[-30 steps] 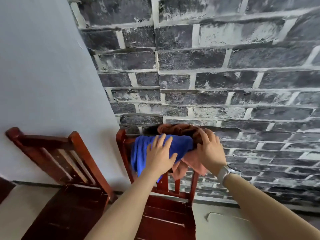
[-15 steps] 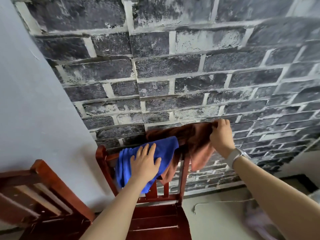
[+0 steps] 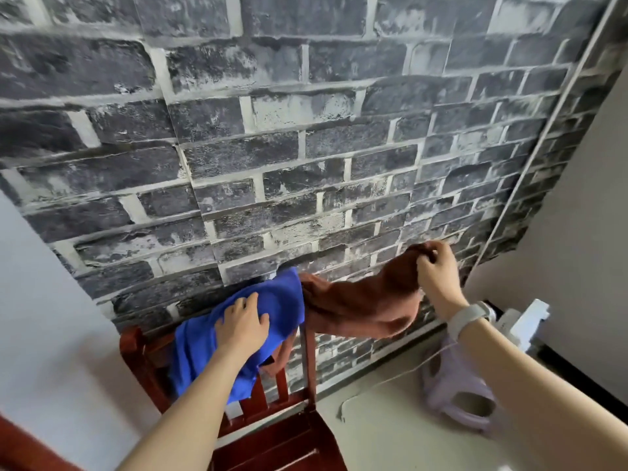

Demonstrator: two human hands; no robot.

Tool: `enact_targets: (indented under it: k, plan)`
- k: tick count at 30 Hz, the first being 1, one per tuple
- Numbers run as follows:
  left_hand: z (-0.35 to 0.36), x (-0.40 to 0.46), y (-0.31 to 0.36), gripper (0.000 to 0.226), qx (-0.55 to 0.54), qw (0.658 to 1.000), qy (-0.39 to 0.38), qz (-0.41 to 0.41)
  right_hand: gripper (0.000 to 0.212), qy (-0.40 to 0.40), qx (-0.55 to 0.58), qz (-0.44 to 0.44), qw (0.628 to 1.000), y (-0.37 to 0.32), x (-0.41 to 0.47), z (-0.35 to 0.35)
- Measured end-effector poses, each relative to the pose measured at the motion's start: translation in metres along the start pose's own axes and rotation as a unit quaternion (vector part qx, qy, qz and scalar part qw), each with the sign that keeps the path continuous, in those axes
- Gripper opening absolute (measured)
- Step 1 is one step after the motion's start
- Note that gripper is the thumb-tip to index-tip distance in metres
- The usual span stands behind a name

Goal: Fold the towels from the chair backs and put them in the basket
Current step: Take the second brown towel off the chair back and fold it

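A blue towel (image 3: pixel 282 300) hangs over the back of a red-brown wooden chair (image 3: pixel 136 348). My left hand (image 3: pixel 243 326) presses flat on it with spread fingers. A brown towel (image 3: pixel 356 300) stretches from the chair back out to the right, partly off the chair. My right hand (image 3: pixel 436 271) grips its far end, held up in front of the brick wall. A lilac basket (image 3: pixel 455 399) lies on the floor at the right, partly hidden by my right forearm.
A dark brick-pattern wall (image 3: pixel 306 147) stands close behind the chair. A thin cord (image 3: pixel 380 385) trails across the pale floor. A white object (image 3: pixel 523 321) sits at the wall base on the right. Another chair's edge (image 3: pixel 20 447) shows at bottom left.
My right hand has pulled the brown towel farther right and up, off the chair back. My left hand stays pressed on the blue towel. The view has swung right, revealing the basket.
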State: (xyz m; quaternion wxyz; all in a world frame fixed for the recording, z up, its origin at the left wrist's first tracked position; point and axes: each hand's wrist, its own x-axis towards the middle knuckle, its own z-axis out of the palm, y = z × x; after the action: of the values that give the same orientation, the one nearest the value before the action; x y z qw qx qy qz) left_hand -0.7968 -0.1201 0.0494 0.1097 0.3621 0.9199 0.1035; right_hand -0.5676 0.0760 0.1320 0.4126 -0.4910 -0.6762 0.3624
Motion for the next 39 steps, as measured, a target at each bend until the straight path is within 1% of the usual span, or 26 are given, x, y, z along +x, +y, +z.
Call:
enact_targets:
  k: [1, 3, 5, 6, 7, 9, 12, 14, 16, 18, 20, 22, 24, 26, 28, 32, 37, 39]
  plan:
    - [0.0, -0.001, -0.001, 0.058, 0.006, 1.0, -0.001, 0.004, 0.027, -0.077, -0.019, -0.006, 0.997, 0.005, -0.009, 0.013]
    - [0.001, -0.004, -0.005, 0.062, 0.015, 1.0, -0.006, 0.011, 0.035, -0.209, -0.064, -0.024, 0.976, 0.01, -0.023, 0.04]
    - [0.002, -0.004, -0.01, 0.062, 0.019, 1.0, -0.008, 0.016, 0.043, -0.306, -0.107, -0.036, 0.945, 0.013, -0.032, 0.067]
    - [0.003, -0.005, -0.01, 0.062, 0.018, 1.0, -0.004, 0.018, 0.046, -0.334, -0.126, -0.04, 0.933, 0.014, -0.033, 0.08]
    - [0.003, -0.005, -0.01, 0.062, 0.016, 1.0, 0.003, 0.018, 0.047, -0.347, -0.143, -0.049, 0.926, 0.015, -0.035, 0.093]
    - [0.005, -0.004, -0.009, 0.063, 0.015, 0.999, 0.022, 0.017, 0.049, -0.346, -0.158, -0.065, 0.923, 0.017, -0.036, 0.117]
    - [0.01, 0.001, -0.007, 0.064, 0.032, 0.998, 0.045, 0.011, 0.056, -0.37, -0.138, -0.053, 0.917, 0.022, -0.035, 0.15]
    - [0.016, 0.002, -0.009, 0.063, 0.035, 0.997, 0.062, 0.003, 0.051, -0.367, -0.16, -0.056, 0.915, 0.029, -0.034, 0.165]
    - [0.021, 0.001, -0.009, 0.062, 0.025, 0.996, 0.08, 0.002, 0.038, -0.327, -0.204, -0.065, 0.92, 0.036, -0.033, 0.171]
    - [0.026, 0.0, -0.009, 0.063, 0.012, 0.996, 0.089, 0.001, 0.026, -0.286, -0.223, -0.064, 0.93, 0.039, -0.031, 0.166]
    - [0.028, 0.0, -0.01, 0.065, 0.001, 0.997, 0.081, -0.006, 0.022, -0.251, -0.212, -0.076, 0.942, 0.036, -0.023, 0.151]
    - [0.029, 0.0, -0.012, 0.066, -0.007, 0.998, 0.062, -0.016, 0.022, -0.203, -0.182, -0.075, 0.959, 0.028, -0.007, 0.128]
    - [0.029, 0.0, -0.011, 0.065, 0.013, 0.999, 0.05, -0.018, 0.022, -0.121, -0.145, -0.037, 0.981, 0.02, 0.014, 0.095]
    - [0.026, 0.001, -0.007, 0.063, 0.039, 0.998, 0.038, -0.021, 0.025, -0.023, -0.11, 0.01, 0.994, 0.015, 0.034, 0.056]
    - [0.021, 0.003, -0.001, 0.06, 0.044, 0.998, 0.018, -0.038, 0.026, 0.053, -0.085, 0.024, 0.995, 0.015, 0.041, 0.022]
    - [0.013, 0.005, 0.002, 0.059, 0.047, 0.997, -0.022, -0.061, 0.023, 0.108, -0.062, 0.019, 0.992, 0.016, 0.026, -0.006]
    - [0.01, 0.0, 0.01, 0.06, 0.048, 0.997, -0.053, -0.023, 0.026, 0.236, -0.001, 0.087, 0.968, 0.015, 0.017, -0.05]
    - [0.011, -0.001, 0.011, 0.061, 0.044, 0.997, -0.067, -0.017, 0.025, 0.259, 0.018, 0.09, 0.961, 0.02, 0.013, -0.063]
